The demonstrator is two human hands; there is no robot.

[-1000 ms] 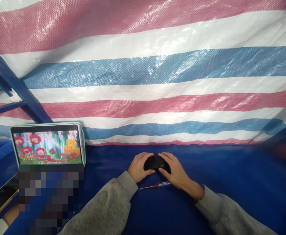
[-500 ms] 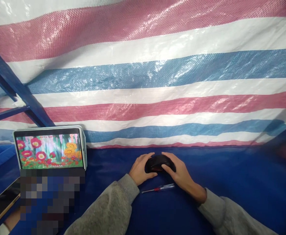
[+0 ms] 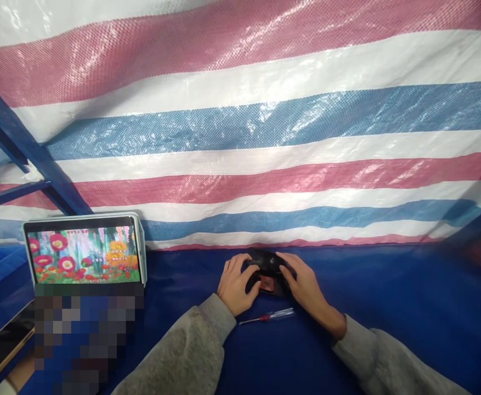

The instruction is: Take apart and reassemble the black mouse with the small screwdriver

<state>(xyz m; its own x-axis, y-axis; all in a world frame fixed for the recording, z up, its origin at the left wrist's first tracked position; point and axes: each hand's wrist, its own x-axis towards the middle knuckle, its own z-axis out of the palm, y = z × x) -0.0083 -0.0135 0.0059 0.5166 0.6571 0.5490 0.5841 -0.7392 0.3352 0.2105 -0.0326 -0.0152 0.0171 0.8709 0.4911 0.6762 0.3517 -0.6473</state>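
A black rounded device like a computer mouse [image 3: 268, 262] is between my two hands near the back of the blue table. Its upper shell is raised, and a reddish-brown circuit board [image 3: 267, 283] shows below it. My left hand [image 3: 238, 282] grips the left side of the device, thumb toward the board. My right hand [image 3: 304, 285] grips the right side of the shell with fingers and thumb. A small screwdriver [image 3: 270, 316] with a clear and red handle lies just in front, touched by neither hand.
At the left stands a tablet [image 3: 84, 255] showing flowers. A phone [image 3: 7, 348] lies by another person's hand at the lower left, beside a blurred patch. A striped sheet [image 3: 273, 126] hangs behind the blue table [image 3: 388, 318], with a blue metal frame [image 3: 30, 148] at the left.
The black shell has lifted and shifted back, uncovering the reddish-brown board. My left thumb and fingers have moved on the device; my right hand has shifted slightly. The screwdriver stays put.
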